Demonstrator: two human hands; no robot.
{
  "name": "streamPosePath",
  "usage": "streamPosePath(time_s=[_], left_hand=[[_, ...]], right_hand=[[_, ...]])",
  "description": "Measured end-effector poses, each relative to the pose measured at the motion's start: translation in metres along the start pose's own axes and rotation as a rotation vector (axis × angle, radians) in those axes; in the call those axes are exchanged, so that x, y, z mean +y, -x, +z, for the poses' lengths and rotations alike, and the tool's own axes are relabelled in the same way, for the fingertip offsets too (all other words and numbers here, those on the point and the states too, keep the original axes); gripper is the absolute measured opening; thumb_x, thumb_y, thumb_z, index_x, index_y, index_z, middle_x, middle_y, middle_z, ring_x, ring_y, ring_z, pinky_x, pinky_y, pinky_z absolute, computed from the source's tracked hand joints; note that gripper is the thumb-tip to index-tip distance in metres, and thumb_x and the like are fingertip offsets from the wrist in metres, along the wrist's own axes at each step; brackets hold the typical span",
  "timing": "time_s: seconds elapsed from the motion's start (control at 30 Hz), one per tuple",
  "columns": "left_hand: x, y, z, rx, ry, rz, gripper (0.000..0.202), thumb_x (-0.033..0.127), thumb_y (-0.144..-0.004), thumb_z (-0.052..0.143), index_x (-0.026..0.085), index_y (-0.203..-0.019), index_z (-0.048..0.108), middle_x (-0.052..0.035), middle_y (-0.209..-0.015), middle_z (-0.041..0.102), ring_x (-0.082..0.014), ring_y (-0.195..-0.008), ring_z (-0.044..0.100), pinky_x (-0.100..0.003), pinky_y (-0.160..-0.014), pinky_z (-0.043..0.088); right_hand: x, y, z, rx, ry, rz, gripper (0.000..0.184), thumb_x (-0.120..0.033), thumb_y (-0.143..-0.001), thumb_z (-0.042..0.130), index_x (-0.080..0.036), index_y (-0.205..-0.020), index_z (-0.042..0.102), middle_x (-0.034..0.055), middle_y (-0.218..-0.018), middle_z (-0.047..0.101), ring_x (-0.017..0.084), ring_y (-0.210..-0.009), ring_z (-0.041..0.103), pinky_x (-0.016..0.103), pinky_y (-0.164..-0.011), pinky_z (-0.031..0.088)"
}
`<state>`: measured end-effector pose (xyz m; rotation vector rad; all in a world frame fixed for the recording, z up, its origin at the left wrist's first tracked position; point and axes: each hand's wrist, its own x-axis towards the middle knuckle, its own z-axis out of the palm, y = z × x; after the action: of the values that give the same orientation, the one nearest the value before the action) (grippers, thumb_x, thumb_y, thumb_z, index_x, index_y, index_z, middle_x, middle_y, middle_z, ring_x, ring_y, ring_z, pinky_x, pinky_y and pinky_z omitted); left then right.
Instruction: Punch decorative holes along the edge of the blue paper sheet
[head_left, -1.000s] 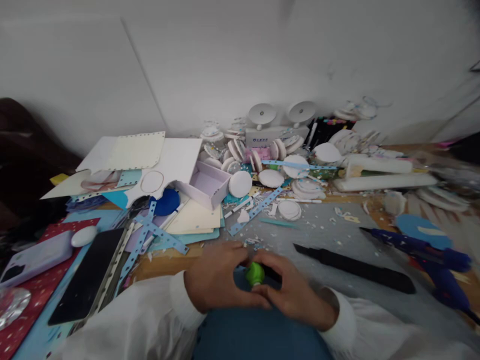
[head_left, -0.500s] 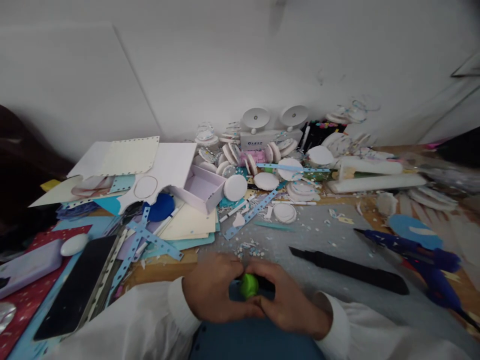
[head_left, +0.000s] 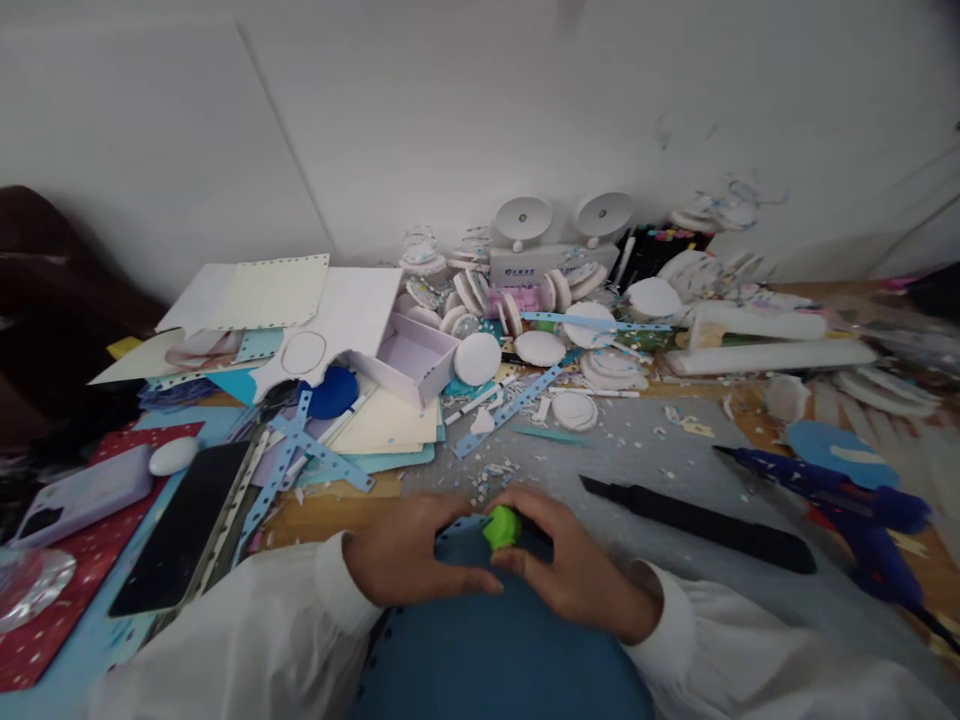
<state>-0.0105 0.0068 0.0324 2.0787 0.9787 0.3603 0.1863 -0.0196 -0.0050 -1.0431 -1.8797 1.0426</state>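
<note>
My right hand (head_left: 577, 565) is curled round a small punch with a bright green top (head_left: 503, 527) and a dark body. Thumb and fingers press on it from either side, at the far edge of a blue sheet (head_left: 502, 650). Small dark holes run along that sheet's left and far edges. To the left, my left hand (head_left: 405, 550) holds the sheet, its thumb stretched across the surface towards the punch. The left fingertips are blurred and partly hidden. A black utility knife (head_left: 697, 515) lies on the grey mat to the right.
A blue glue gun (head_left: 840, 495) lies far right. White discs (head_left: 478, 358) are heaped along the back near a lilac box (head_left: 416, 365). Paper scraps, a dotted blue strip (head_left: 319, 460) and a black phone (head_left: 184, 525) lie to the left. Small punched bits dot the mat (head_left: 637, 450).
The two thumbs, close together before, are now apart. The green-topped punch has shifted slightly away from me, with more of the blue sheet showing. The view has moved a little.
</note>
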Motion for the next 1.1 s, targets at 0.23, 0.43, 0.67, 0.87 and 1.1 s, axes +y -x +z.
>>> streamPosePath(time_s=[0.23,0.43,0.67,0.87,1.1], left_hand=[[-0.003,0.001,0.001,-0.039,0.051,0.033,0.017,0.028,-0.085,0.052,0.015,-0.078,0.061,0.0029,-0.062,0.054,-0.0105,-0.056,0.049,-0.019,-0.053,0.035],[-0.008,0.006,0.006,-0.026,0.11,0.033,0.018,0.026,-0.084,0.05,0.014,-0.075,0.06,0.0025,-0.062,0.051,-0.0103,-0.056,0.047,-0.019,-0.052,0.036],[-0.007,0.014,0.01,0.141,0.129,0.083,0.043,0.04,-0.072,0.069,0.015,-0.106,0.059,-0.0094,-0.098,0.065,-0.0219,-0.089,0.062,-0.031,-0.08,0.048],[-0.002,0.014,0.014,0.327,-0.117,0.175,0.041,0.045,-0.069,0.073,0.017,-0.098,0.063,-0.0111,-0.099,0.065,-0.0236,-0.091,0.062,-0.034,-0.079,0.049],[0.007,0.014,0.017,0.439,-0.234,0.297,0.028,0.028,-0.071,0.072,0.018,-0.094,0.061,-0.0054,-0.092,0.069,-0.0202,-0.081,0.061,-0.035,-0.075,0.045]], right_hand=[[0.003,0.001,-0.005,-0.006,0.012,-0.056,0.034,-0.042,-0.082,0.06,-0.017,-0.106,0.056,0.0109,-0.102,0.059,0.024,-0.097,0.055,0.039,-0.085,0.044],[-0.004,0.0,-0.006,-0.108,-0.018,-0.058,0.027,-0.03,-0.081,0.064,-0.02,-0.104,0.056,0.0068,-0.1,0.06,0.022,-0.097,0.054,0.037,-0.088,0.042],[0.004,0.001,0.002,-0.028,0.066,-0.13,0.033,-0.007,-0.075,0.061,-0.023,-0.101,0.047,0.0039,-0.099,0.056,0.019,-0.095,0.053,0.033,-0.083,0.043],[0.004,-0.001,0.008,0.004,0.27,-0.353,0.023,-0.006,-0.077,0.055,-0.022,-0.09,0.044,0.0053,-0.093,0.058,0.02,-0.087,0.053,0.034,-0.077,0.045],[0.0,0.002,0.008,0.074,0.37,-0.404,0.02,-0.008,-0.081,0.051,-0.022,-0.094,0.043,0.0072,-0.1,0.054,0.021,-0.092,0.052,0.035,-0.08,0.046]])
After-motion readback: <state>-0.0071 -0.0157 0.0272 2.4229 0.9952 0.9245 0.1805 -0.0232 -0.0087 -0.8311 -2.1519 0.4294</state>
